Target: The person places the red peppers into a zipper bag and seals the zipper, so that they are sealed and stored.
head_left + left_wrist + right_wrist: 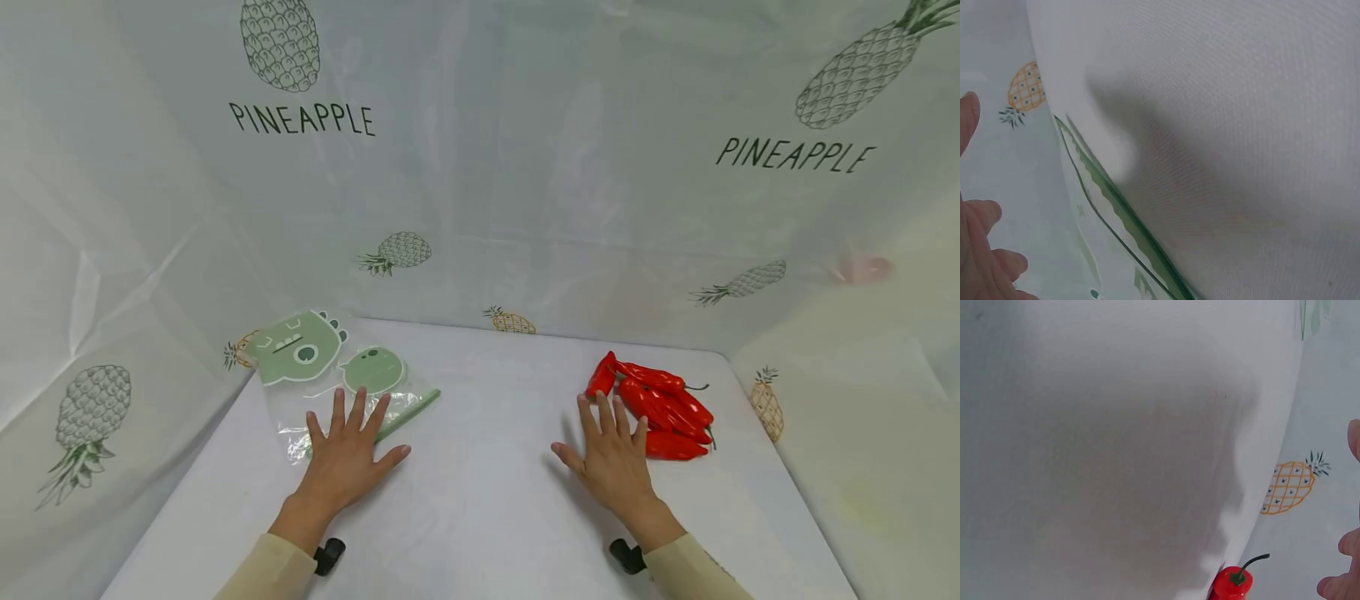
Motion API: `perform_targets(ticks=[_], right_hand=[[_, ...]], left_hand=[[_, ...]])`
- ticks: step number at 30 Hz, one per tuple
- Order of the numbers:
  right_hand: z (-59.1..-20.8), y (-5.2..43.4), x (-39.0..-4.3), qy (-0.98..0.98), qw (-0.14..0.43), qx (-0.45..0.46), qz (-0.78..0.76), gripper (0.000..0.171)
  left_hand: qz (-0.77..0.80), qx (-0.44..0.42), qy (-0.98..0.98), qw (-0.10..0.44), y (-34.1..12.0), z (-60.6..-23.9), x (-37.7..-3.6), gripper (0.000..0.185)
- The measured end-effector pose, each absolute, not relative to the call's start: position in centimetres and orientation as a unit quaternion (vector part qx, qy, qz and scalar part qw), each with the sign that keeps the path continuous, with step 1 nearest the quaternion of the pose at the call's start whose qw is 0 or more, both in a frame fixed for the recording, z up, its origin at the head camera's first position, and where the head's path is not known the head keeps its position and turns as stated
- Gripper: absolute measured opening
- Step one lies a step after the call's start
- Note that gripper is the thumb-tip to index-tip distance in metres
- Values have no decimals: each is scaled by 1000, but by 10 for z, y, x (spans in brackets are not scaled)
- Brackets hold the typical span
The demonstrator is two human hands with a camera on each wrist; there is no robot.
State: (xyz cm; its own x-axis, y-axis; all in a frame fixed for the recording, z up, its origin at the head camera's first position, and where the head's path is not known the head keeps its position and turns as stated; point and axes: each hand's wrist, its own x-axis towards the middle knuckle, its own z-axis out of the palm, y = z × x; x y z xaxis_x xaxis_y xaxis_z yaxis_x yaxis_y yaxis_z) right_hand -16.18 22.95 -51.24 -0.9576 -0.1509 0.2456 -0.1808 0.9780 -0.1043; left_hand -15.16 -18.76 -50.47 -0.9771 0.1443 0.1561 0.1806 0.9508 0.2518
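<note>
My left hand [342, 467] is spread above the near edge of a clear zip bag [288, 421] printed with a green cartoon dinosaur. Its fingers are straight and hold nothing. The bag's green zip strip [412, 412] runs out beside the fingertips, and shows in the left wrist view as a green edge [1138, 228]. My right hand [615, 467], also spread and holding nothing, is just left of a pile of red chili peppers [663, 408]. Its fingertips overlap the pile's near left side in the head view. One pepper with a green stem [1233, 584] shows low in the right wrist view.
Both hands are over a white table [480, 500]. A whitish sheet with pineapple prints [480, 183] hangs behind the table and along both sides. The wide middle stretch of tabletop lies between the bag and the peppers.
</note>
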Motion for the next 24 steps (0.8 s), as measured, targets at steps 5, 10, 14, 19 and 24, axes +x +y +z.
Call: perform_targets(ticks=[5, 10, 14, 19, 24], right_hand=[[-512, 223, -166, -987, 115, 85, 78, 97], [-512, 211, -172, -986, 108, 91, 92, 97], [-512, 197, -180, -984, 103, 101, 102, 95], [-511, 176, -192, -981, 103, 121, 115, 93], [-512, 150, -205, -978, 93, 148, 118, 91]], left_hand=[[-133, -73, -986, 68, -191, -505, -151, 93], [-131, -64, -987, 75, -197, -505, -151, 90], [-139, -44, -987, 71, -207, -506, -151, 89], [-143, -17, -987, 65, -222, -506, -149, 90], [-149, 2, -987, 62, -236, -509, -147, 90]])
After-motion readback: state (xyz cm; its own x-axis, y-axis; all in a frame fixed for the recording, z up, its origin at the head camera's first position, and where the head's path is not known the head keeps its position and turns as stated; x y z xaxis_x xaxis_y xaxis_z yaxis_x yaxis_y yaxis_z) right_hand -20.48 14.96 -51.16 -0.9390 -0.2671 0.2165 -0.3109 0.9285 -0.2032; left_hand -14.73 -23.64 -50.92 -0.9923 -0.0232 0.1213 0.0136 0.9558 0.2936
